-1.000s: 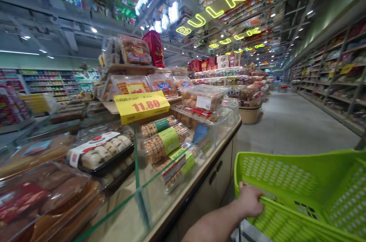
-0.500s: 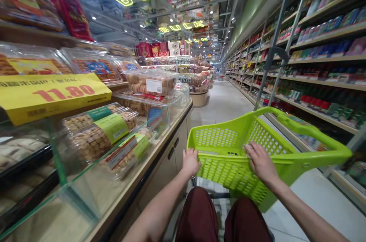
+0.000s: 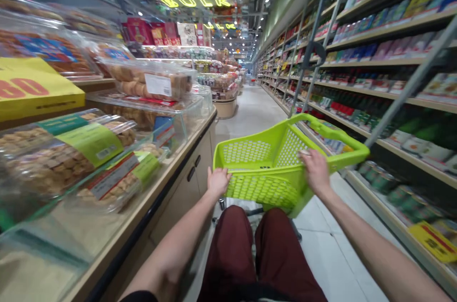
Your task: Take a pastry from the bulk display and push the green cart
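Note:
A bright green shopping cart [image 3: 264, 188] with perforated sides stands in front of my knees, its handle pointing to the right. My left hand [image 3: 218, 182] grips the rim at the cart's left corner, fingers bent over the edge. Farther right, my right hand [image 3: 314, 169] is closed on the near rim, close to the handle end. Inside the basket little shows beyond its perforated walls and a small part of the bottom.
On the left runs a glass-fronted counter [image 3: 185, 169] with clear boxes of cookies [image 3: 89, 150] and a yellow price sign [image 3: 39, 88]. Tall stocked shelves [image 3: 378, 59] line the right. Between them the tiled aisle [image 3: 250, 112] leads away to more bulk displays.
The view has shifted toward the right, so cart and counter appear farther left. The cart handle has swung closer in. My right hand has slid along the rim toward the handle.

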`<state>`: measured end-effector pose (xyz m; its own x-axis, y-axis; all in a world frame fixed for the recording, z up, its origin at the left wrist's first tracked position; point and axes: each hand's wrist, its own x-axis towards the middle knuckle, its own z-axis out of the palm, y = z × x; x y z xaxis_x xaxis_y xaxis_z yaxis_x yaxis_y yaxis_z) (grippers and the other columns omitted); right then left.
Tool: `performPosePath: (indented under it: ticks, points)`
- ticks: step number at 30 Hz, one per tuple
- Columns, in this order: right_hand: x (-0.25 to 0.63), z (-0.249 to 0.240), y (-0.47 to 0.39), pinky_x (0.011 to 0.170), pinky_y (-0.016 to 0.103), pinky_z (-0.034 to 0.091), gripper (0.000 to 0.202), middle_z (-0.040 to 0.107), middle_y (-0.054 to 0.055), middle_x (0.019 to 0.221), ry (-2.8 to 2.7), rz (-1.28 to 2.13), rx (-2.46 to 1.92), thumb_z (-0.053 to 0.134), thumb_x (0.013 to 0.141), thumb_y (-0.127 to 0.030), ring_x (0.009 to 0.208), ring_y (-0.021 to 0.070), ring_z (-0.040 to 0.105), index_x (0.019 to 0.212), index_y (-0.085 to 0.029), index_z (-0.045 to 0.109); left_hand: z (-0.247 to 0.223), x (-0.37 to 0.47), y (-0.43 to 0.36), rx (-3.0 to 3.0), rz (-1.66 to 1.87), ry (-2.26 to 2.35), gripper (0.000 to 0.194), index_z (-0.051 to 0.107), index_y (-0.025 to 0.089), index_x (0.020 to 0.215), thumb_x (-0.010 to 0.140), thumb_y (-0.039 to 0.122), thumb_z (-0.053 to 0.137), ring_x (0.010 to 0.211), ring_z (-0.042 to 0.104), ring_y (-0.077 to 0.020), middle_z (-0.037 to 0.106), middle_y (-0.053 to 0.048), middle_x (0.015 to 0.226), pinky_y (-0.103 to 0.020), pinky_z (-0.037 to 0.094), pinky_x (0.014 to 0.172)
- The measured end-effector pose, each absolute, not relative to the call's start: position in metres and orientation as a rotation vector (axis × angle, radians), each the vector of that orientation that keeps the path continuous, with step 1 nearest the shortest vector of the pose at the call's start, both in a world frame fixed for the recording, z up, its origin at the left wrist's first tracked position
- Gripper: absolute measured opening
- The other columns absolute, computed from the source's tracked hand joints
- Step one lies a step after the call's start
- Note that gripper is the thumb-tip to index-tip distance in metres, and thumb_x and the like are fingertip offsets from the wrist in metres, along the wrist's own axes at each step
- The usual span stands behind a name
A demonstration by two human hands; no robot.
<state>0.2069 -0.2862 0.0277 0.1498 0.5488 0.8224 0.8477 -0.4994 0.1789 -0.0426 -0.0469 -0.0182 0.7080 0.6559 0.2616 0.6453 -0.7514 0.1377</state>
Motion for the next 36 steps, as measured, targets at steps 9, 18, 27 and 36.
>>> performPosePath:
  ticks: [9,18,27,36]
  points:
    - [0.214,0.023,-0.287,0.095,0.046,0.029,0.032,0.040,0.008,0.126,-1.428,-1.160,-2.214,0.034,0.083,-0.015,0.120,0.0248,0.026,0.109,-0.021,0.051,-0.013,-0.041,-0.046,3.002,0.448,1.021,0.034,0.054,0.016,0.087,0.086,0.036,0.026,0.085,0.056,-0.0215,0.064,-0.007,0.084,-0.050,0.016,0.097]
    - [0.215,0.026,-0.296,0.094,0.046,0.029,0.029,0.043,0.012,0.123,-1.245,-1.171,-2.290,0.035,0.084,-0.015,0.118,0.0262,0.028,0.105,-0.018,0.055,-0.017,-0.022,-0.046,2.997,0.491,1.039,0.033,0.054,0.016,0.087,0.085,0.035,0.027,0.085,0.057,-0.0226,0.064,-0.008,0.084,-0.053,0.015,0.097]
    - [0.248,0.054,-0.314,0.092,0.050,0.030,0.028,0.042,0.014,0.125,-1.182,-1.268,-2.443,0.036,0.082,-0.016,0.117,0.0298,0.029,0.101,-0.015,0.056,-0.030,-0.021,-0.039,2.900,0.475,0.866,0.039,0.049,0.015,0.111,0.079,0.011,0.028,0.119,0.037,-0.0200,0.045,-0.011,0.126,-0.038,0.027,0.099]
    - [0.222,-0.002,-0.270,0.094,0.051,0.030,0.039,0.047,0.008,0.123,-1.672,-1.098,-2.169,0.038,0.072,-0.011,0.120,0.0286,0.029,0.107,-0.022,0.053,-0.020,-0.022,-0.068,2.909,0.452,0.825,0.048,0.034,0.019,0.125,0.078,0.013,0.030,0.127,0.020,-0.0193,0.030,-0.007,0.137,-0.039,0.017,0.105]
